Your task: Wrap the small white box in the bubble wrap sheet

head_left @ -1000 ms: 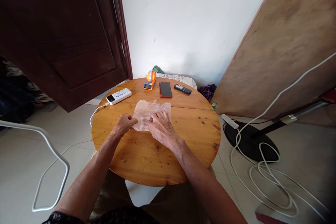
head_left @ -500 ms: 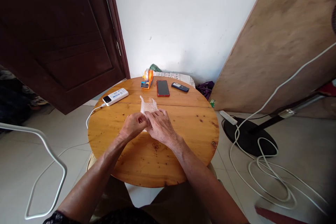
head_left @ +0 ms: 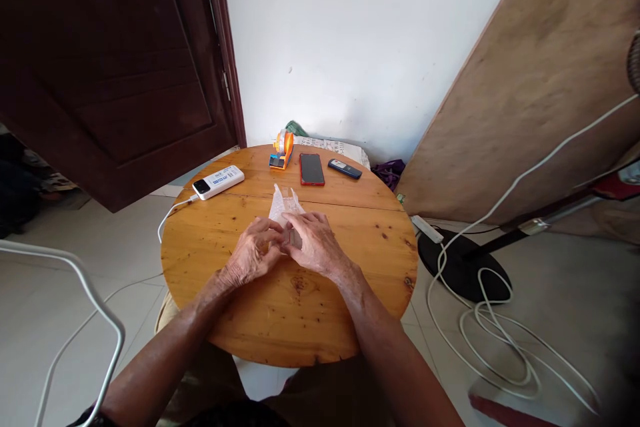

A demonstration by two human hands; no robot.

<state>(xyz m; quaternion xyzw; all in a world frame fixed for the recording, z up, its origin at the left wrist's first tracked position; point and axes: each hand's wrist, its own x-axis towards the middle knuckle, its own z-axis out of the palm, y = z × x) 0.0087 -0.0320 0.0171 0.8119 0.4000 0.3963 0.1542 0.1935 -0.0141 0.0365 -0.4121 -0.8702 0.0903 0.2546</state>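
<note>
A small piece of clear bubble wrap lies on the wooden table, its far end loose and crumpled upright. Its near part is mostly covered by my hands. Curled fingers and thumb of my left hand pinch the wrap's near left edge. From the right, my right hand is bent over the wrap, thumb below and fingers above, closed on its right side. Whether something lies inside the wrap I cannot tell.
On the round table are a white power bank with a cable, an orange tape dispenser, a red-edged phone and a dark blue handheld device. A stand base and coiled white cable lie on the floor.
My left hand has loosened from a tight pinch, its fingers spreading a little around the wrap. The hands have drawn slightly apart, and the wrap looks narrower. The view has shifted slightly.
</note>
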